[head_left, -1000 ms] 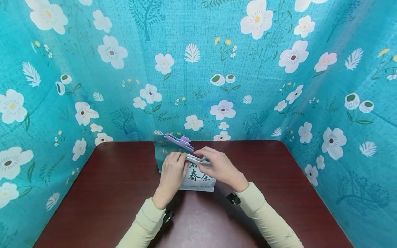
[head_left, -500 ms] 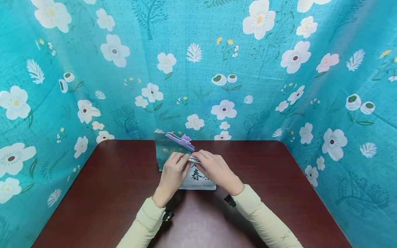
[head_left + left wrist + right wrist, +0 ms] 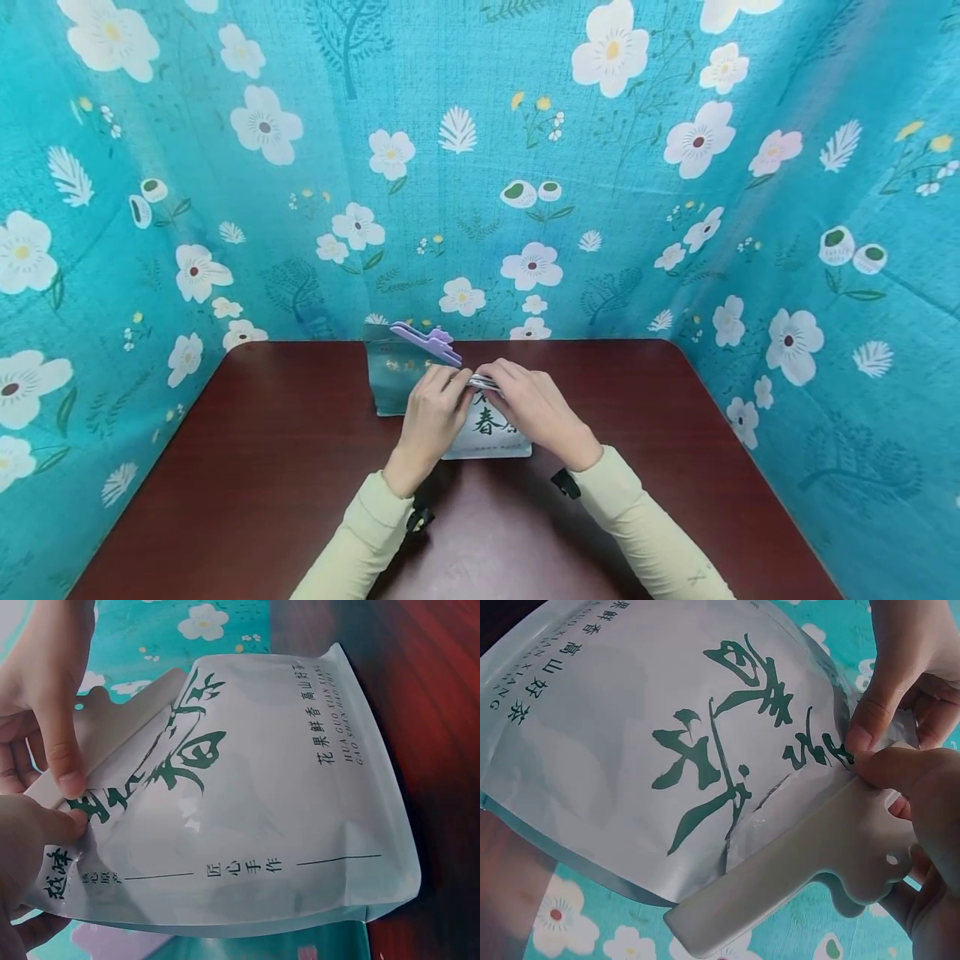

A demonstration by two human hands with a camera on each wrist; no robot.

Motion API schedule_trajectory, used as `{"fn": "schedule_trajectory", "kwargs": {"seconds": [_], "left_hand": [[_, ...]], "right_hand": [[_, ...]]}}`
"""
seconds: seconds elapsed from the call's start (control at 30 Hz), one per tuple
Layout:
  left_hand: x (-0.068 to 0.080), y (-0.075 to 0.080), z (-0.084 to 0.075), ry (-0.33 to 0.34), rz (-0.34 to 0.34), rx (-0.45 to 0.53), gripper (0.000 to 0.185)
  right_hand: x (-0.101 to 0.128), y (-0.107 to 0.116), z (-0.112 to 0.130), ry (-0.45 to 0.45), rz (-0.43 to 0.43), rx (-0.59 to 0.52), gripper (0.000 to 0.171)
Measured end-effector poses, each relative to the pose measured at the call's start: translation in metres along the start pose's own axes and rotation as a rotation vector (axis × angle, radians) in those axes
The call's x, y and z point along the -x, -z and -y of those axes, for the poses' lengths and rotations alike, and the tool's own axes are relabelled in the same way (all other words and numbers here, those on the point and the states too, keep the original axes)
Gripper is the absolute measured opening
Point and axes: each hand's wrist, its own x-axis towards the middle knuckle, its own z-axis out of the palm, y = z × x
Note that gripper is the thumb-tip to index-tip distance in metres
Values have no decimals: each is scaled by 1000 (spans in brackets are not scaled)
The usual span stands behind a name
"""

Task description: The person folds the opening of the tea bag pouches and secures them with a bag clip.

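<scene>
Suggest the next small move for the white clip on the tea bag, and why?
Probably slide the clip further across the folded top of the white bag and press it closed. The right hand grips the clip at the bag's edge, the left hand pinches the fold, and the clip seems only partly on. The purple clip already sits on the other bag.

Both forearms in pale cream sleeves angle inward, meeting ahead; the left hand (image 3: 433, 410) and the right hand (image 3: 534, 406) sit knuckles up, fingertips curled and pinching, thumbs nearly touching
</scene>
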Motion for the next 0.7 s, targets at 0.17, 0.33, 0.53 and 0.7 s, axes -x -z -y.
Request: {"fn": "schedule_trajectory", "kwargs": {"seconds": [0.17,0.33,0.53,0.7], "left_hand": [[-11,-13,-5,9,14,1,18],[-24,-29,-7,16,33,-13,18],[-39,-49,-7,20,56,-15,17],[-50,-63,-7,26,70,-2,15]], "right_hand": [[3,7,-13,-34,-11,-1,28],[3,13,-28,-64,-18,9,27],[6,15,-48,-90,-22,38,28],[9,15,-65,-97,-30,49,29]]}}
